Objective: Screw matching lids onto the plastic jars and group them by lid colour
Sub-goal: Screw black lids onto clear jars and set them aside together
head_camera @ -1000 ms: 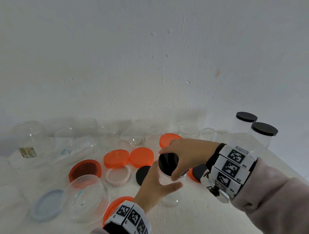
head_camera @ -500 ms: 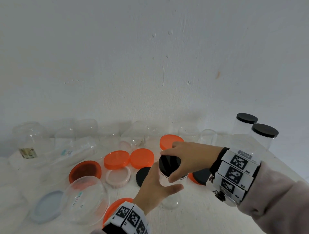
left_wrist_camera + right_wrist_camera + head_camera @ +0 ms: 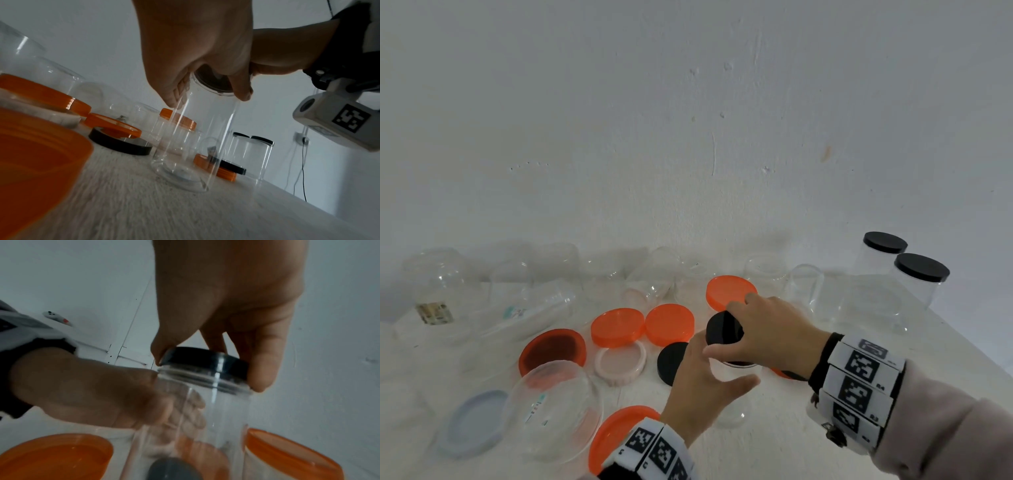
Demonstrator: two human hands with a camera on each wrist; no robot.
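A clear plastic jar (image 3: 734, 397) stands upright on the white table (image 3: 784, 455). My left hand (image 3: 717, 371) grips its upper wall from the near side, thumb on the right. On the jar's mouth sits a black lid (image 3: 726, 337), and my right hand (image 3: 719, 328) pinches its rim from above with thumb and fingers. In the right wrist view the black lid (image 3: 205, 363) rests on the jar's threaded neck (image 3: 205, 379), with some thread showing below it. From the left wrist the jar (image 3: 195, 138) looks empty.
Two jars with black lids (image 3: 921, 274) stand at the back right. Several loose orange lids (image 3: 618, 325), a loose black lid (image 3: 673, 363), a pink lid (image 3: 619, 363) and a pale blue lid (image 3: 472, 421) lie left of the jar. Empty clear jars (image 3: 441, 284) line the wall.
My right hand has turned on the black lid, its thumb swinging leftward round the rim. The left hand keeps its hold on the jar, which stays in place.
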